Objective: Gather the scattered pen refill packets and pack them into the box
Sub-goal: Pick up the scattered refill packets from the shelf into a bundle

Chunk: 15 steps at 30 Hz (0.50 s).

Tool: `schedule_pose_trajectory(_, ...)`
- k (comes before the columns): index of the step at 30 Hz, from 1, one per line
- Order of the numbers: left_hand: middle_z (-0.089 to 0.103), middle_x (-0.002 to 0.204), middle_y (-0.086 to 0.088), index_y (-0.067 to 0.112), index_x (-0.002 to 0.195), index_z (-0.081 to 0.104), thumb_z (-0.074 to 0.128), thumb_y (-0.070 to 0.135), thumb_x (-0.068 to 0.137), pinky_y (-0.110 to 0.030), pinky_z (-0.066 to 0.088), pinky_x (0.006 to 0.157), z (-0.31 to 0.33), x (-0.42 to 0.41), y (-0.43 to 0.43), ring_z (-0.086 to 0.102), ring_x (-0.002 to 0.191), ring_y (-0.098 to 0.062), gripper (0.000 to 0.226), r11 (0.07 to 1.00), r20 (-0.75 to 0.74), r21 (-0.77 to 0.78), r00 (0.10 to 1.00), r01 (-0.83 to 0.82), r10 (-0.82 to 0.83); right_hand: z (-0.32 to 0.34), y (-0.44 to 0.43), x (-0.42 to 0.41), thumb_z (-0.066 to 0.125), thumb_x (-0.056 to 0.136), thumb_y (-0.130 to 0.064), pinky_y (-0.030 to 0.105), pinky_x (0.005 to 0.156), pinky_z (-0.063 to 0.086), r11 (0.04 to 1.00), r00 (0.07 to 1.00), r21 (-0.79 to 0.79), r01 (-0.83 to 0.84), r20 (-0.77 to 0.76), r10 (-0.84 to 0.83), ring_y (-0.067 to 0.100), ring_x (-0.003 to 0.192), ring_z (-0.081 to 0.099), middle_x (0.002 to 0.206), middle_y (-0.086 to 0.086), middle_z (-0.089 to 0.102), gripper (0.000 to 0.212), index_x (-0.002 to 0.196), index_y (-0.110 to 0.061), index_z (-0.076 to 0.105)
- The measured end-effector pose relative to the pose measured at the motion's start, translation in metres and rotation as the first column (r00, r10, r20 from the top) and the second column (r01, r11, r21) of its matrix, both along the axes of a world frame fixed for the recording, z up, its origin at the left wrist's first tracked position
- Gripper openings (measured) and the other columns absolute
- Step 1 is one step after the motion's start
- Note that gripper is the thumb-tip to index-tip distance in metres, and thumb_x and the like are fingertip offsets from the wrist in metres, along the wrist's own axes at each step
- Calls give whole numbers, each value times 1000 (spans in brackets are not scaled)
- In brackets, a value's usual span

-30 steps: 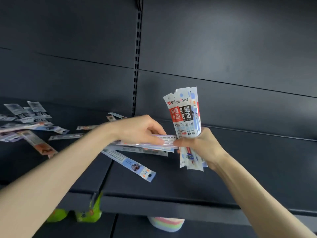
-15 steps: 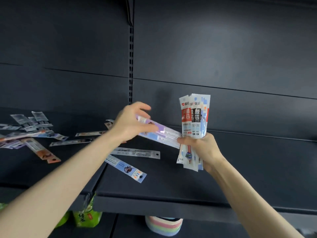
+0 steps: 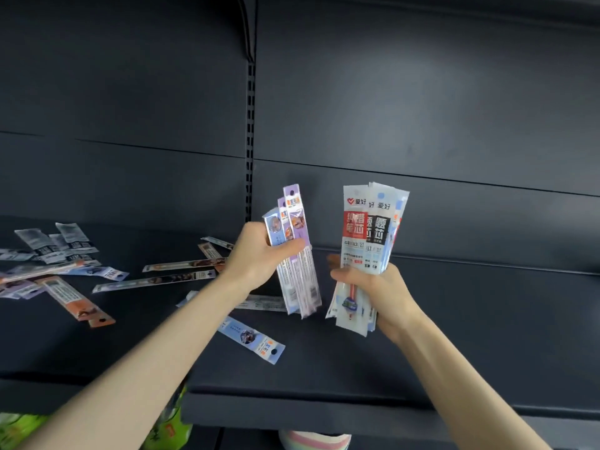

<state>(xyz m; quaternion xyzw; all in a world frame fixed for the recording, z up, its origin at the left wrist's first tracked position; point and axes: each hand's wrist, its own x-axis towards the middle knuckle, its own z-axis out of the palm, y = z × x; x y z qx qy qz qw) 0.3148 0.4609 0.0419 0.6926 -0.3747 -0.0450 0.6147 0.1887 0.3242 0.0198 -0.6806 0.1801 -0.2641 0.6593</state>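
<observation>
My left hand [image 3: 259, 256] grips a small upright bunch of purple and blue refill packets [image 3: 293, 251] above the dark shelf [image 3: 454, 336]. Just to its right, my right hand [image 3: 370, 284] grips a thicker upright bundle of white, red and black refill packets [image 3: 370, 228]. The two bundles stand side by side, a small gap apart. Loose packets lie on the shelf: a blue one [image 3: 251, 340] under my left forearm, several long ones [image 3: 156, 280] further left, an orange one [image 3: 74, 300], and a heap [image 3: 48, 251] at the far left. No box is in view.
The shelf's dark back panel with a slotted upright [image 3: 250, 141] rises behind my hands. The shelf's front edge [image 3: 324, 414] runs below my forearms. Under it, green packages [image 3: 168, 427] sit at the lower left and a pastel striped round object [image 3: 315, 440] at the bottom centre.
My left hand lifted its packets off the shelf, turned them from lying sideways to upright, and drew them apart from the right-hand bundle. The right hand's bundle stayed about in place.
</observation>
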Motion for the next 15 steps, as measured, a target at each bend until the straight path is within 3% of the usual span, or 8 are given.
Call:
schedule_pose_trajectory(2, 74, 84, 6, 22, 85, 71, 72, 11, 80, -18, 53, 72, 1, 0, -2, 68, 74, 0, 12, 996, -1, 46, 997, 72, -72, 0, 2, 0, 70, 77, 2, 33, 70, 57, 994, 995, -44, -99, -18, 99, 19, 78, 72, 84, 0, 75, 22, 92, -14, 70)
schedule_pose_trajectory(5, 76, 89, 6, 21, 90, 73, 73, 12, 79, -29, 55, 83, -4, -6, -9, 71, 86, -7, 14, 991, -9, 10, 991, 134, -134, -7, 9, 5, 69, 76, 4, 30, 74, 58, 982, 985, -80, -169, -49, 166, 21, 87, 73, 94, 6, 76, 28, 97, -14, 71)
schedule_pose_trajectory(11, 73, 107, 3, 20, 105, 68, 59, 33, 78, -31, 51, 93, -16, -12, -17, 67, 105, -12, 31, 918, -253, -184, 886, 350, -389, -11, 4, 8, 68, 76, 6, 35, 77, 57, 986, 988, -68, -151, 27, 153, 24, 89, 72, 98, 8, 75, 33, 105, -10, 68)
schedule_pose_trajectory(13, 74, 104, 5, 22, 101, 68, 59, 34, 77, -29, 51, 91, -17, -16, -20, 67, 103, -10, 28, 907, -318, -253, 857, 336, -406, -12, 2, 8, 71, 73, 3, 36, 78, 57, 986, 987, -73, -147, 48, 151, 24, 91, 72, 100, 7, 75, 37, 106, -12, 68)
schedule_pose_trajectory(15, 74, 101, 7, 25, 99, 67, 58, 37, 78, -24, 51, 87, -17, -18, -25, 68, 100, -6, 26, 917, -283, -246, 882, 315, -378, -13, 0, 8, 72, 67, -3, 35, 79, 58, 986, 986, -80, -148, 66, 154, 22, 91, 72, 99, 5, 75, 40, 106, -13, 68)
